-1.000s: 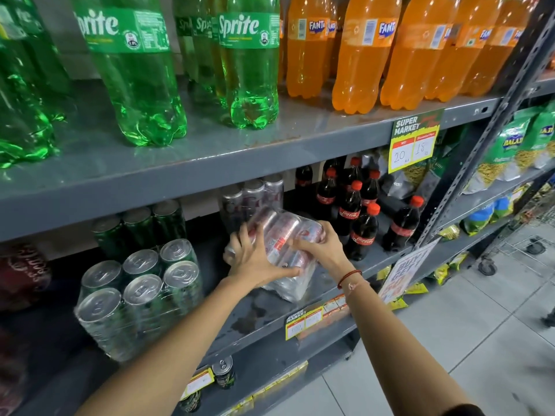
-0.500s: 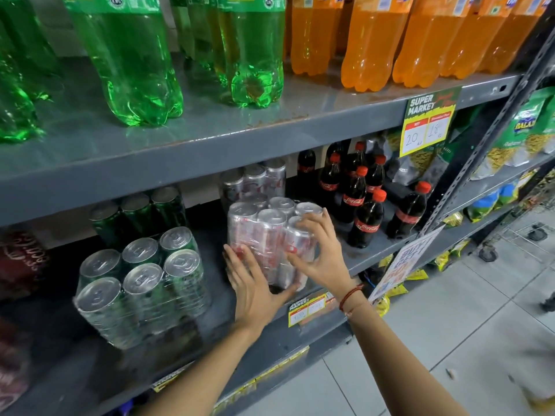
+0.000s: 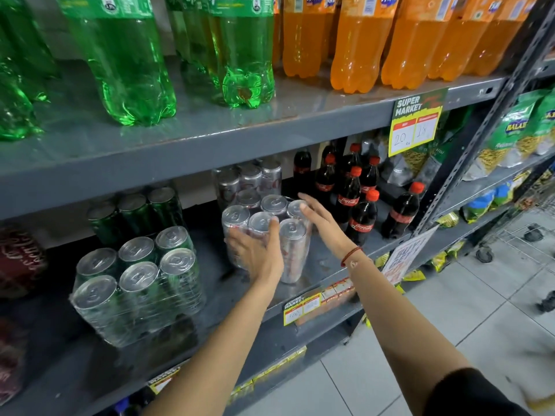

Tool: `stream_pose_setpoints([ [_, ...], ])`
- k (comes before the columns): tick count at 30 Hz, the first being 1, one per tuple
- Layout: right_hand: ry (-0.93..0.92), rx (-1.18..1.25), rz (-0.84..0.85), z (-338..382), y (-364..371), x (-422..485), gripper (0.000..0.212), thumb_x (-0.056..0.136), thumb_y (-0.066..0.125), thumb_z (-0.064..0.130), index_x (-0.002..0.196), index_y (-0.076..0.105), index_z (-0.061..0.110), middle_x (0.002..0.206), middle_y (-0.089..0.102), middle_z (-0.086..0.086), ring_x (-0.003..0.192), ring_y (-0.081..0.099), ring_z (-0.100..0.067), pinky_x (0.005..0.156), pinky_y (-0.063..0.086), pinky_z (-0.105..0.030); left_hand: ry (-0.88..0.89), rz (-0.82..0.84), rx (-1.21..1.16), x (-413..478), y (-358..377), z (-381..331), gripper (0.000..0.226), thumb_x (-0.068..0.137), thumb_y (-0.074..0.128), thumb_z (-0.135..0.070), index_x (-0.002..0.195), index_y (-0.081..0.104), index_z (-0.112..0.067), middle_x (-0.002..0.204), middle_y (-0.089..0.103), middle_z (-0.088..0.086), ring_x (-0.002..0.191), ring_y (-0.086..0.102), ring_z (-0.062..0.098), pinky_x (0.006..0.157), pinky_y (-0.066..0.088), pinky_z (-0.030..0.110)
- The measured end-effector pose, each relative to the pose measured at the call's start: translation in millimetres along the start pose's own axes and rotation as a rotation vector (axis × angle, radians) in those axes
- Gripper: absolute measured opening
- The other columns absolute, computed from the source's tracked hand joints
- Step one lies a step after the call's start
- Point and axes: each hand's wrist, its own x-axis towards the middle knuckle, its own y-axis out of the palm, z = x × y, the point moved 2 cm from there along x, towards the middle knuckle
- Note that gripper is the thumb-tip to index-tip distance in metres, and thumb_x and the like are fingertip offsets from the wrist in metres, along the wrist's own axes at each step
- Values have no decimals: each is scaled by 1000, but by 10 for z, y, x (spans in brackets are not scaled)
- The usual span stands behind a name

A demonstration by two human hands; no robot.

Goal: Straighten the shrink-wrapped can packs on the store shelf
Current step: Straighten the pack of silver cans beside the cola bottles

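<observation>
The silver can pack stands upright mid-shelf, left hand flat against its near side, right hand spread beside it; a hard shove could topple the cola bottles just right.

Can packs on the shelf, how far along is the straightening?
Done: the green pack stands upright. In hand: the silver pack is upright, left hand flat on its front, right hand open beside it. Left: nudging it square with the rear pack.
</observation>
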Motion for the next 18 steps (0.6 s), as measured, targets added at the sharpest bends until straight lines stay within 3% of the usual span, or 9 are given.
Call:
stream_pose_setpoints([
  [3,7,-27,-97,-56,23,-24,26,91,53,42,116,56,39,124,61,4,119,56,-23,103,44,-36,-44,-55,101,127,111,-86,104,85,58,-48,145,-15,-3,156,-13,23,146,1,34,116,10,41],
  [5,-6,7,-169,-105,67,-166,30,93,53,35,122,55,34,124,60,6,121,54,-19,96,44,-22,12,-12,63,298,88,-37,98,85,60,-40,148,-8,-7,157,-4,22,145,9,35,117,12,41],
  [7,-28,35,-254,-144,147,-390,40,91,55,40,130,50,34,125,57,10,121,53,-11,95,42,-18,64,109,-57,511,12,-17,88,79,63,-37,149,12,-18,154,24,18,138,31,32,116,25,45],
  [9,-64,-29,-311,-149,309,-635,52,86,52,52,135,42,41,126,53,11,115,51,-6,100,39,-25,54,264,-142,680,-79,-53,66,78,63,-32,138,38,-21,136,53,10,118,54,24,105,41,40],
  [12,-99,-125,-349,-113,658,-891,65,83,42,63,143,26,43,133,41,8,121,42,-6,104,31,-25,52,455,-129,853,-172,-189,34,87,60,-18,121,56,-17,125,62,10,104,60,21,92,46,32],
  [14,-116,-123,-361,-87,800,-977,64,85,41,62,143,23,44,134,37,9,125,37,-5,106,28,-25,42,527,-45,907,-227,-261,30,88,60,-20,118,61,-16,123,64,11,102,61,21,94,46,33],
  [16,-110,-82,-341,-67,787,-992,57,87,47,57,140,27,45,132,37,10,120,36,6,103,27,-22,37,524,12,916,-261,-273,32,85,64,-25,116,64,-14,121,66,12,102,63,21,94,46,32],
  [18,-90,-39,-337,-49,648,-933,48,90,51,49,135,34,44,130,37,10,116,37,11,105,30,-24,74,350,31,859,-291,-256,33,84,65,-28,112,66,-11,117,67,13,101,63,22,92,46,31],
])
